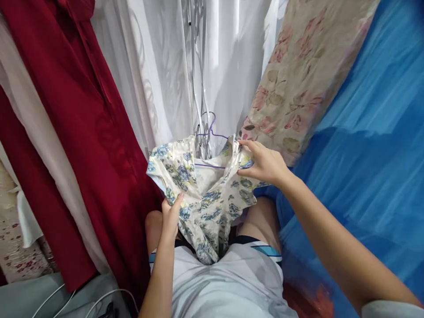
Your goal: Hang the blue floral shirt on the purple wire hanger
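A small cream garment with blue flowers (pixel 207 194) hangs over my lap on a purple wire hanger (pixel 212 130). My left hand (pixel 171 216) pinches the garment's left side, near its sleeve. My right hand (pixel 263 163) grips the cloth at its right shoulder, fingers curled over the edge by the hanger's arm. The hanger's lower bar shows through the neck opening. The hem droops between my knees.
A dark red cloth (pixel 86 132) hangs at the left, white curtains (pixel 165 66) behind. A bunch of pale hangers (pixel 198 88) dangles at centre. A flowered beige cloth (pixel 304 75) and blue netting (pixel 374 145) fill the right. White cables (pixel 66 300) lie at lower left.
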Demonstrator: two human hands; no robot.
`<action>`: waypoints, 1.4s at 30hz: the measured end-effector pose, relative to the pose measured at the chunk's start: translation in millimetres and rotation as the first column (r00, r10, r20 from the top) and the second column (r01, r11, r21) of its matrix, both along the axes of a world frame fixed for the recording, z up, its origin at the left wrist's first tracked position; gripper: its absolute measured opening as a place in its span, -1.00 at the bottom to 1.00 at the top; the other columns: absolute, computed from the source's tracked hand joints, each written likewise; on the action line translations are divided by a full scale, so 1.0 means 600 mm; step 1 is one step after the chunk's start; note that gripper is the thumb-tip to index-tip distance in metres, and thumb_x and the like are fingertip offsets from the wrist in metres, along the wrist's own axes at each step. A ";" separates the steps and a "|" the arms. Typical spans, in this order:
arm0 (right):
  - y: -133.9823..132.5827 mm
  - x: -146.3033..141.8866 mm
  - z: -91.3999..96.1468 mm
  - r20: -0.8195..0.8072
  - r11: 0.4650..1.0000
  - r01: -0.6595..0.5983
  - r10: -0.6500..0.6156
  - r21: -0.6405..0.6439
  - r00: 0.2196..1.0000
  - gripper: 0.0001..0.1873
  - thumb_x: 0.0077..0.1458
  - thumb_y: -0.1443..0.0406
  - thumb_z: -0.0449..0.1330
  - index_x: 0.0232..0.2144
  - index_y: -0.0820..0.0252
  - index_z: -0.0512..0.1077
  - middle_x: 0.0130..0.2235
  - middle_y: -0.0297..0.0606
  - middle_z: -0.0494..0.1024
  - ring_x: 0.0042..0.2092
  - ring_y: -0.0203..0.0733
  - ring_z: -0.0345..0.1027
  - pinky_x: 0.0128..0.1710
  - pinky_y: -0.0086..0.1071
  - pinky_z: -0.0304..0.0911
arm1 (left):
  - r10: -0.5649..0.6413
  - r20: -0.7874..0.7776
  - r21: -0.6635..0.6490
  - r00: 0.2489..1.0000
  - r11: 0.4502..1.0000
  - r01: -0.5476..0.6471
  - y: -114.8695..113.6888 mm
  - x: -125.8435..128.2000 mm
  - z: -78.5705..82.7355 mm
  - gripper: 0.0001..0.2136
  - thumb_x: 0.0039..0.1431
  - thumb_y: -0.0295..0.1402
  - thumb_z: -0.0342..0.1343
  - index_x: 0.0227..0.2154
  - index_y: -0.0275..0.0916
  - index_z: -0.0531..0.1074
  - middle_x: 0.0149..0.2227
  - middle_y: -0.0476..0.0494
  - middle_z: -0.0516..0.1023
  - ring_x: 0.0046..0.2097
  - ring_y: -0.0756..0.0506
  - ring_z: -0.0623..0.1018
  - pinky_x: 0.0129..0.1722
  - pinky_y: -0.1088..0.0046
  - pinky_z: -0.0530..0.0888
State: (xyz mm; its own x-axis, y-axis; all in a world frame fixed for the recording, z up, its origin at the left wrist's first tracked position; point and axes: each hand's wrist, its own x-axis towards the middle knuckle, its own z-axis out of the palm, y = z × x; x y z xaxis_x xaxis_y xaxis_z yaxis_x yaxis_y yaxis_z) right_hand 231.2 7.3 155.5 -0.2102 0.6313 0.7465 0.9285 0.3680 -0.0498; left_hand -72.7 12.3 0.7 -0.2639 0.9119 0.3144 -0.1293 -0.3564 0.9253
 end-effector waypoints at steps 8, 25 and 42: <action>-0.023 0.015 -0.041 0.060 0.961 -0.247 0.242 0.122 0.969 -0.14 -0.09 0.17 0.30 0.28 0.02 0.19 0.20 -0.08 0.32 0.22 0.28 0.12 0.19 0.10 0.06 | 0.040 0.029 -0.020 0.999 0.999 -0.040 -0.024 0.044 -0.062 -0.69 0.13 -0.18 0.23 -0.09 -0.18 0.49 -0.01 -0.22 0.59 0.11 -0.26 0.52 0.10 0.21 0.47; -0.074 -0.218 -0.318 -0.943 0.769 -0.629 0.113 -0.116 0.312 -0.63 0.21 -0.08 0.08 -0.39 0.04 0.30 -0.45 -0.29 0.44 -0.38 -0.07 0.32 -0.34 -0.22 0.26 | 0.026 -0.106 -0.056 0.994 0.998 -0.032 -0.088 0.068 -0.065 -0.66 0.20 -0.15 0.18 -0.06 -0.24 0.48 0.05 -0.29 0.54 0.14 -0.23 0.50 0.16 0.21 0.41; -0.047 -0.198 -0.325 -0.904 0.751 -0.617 0.066 -0.234 0.423 -0.69 0.17 0.18 0.03 -0.57 0.14 0.14 -0.58 -0.43 0.20 -0.52 -0.32 0.06 -0.50 -0.42 -0.01 | 0.019 0.265 -0.010 0.964 1.000 -0.017 -0.088 0.067 -0.072 -0.55 0.09 -0.21 0.31 0.04 -0.24 0.46 0.08 -0.27 0.52 0.14 -0.24 0.50 0.14 0.24 0.43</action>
State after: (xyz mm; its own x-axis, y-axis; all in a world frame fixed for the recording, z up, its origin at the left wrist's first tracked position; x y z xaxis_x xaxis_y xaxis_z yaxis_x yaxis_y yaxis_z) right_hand 112.1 -21.0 -39.7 0.0173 0.9507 0.3097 0.1324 0.3049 -0.9431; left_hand -32.4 -40.4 -42.4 -0.3533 0.9082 0.2244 -0.3635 -0.3543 0.8616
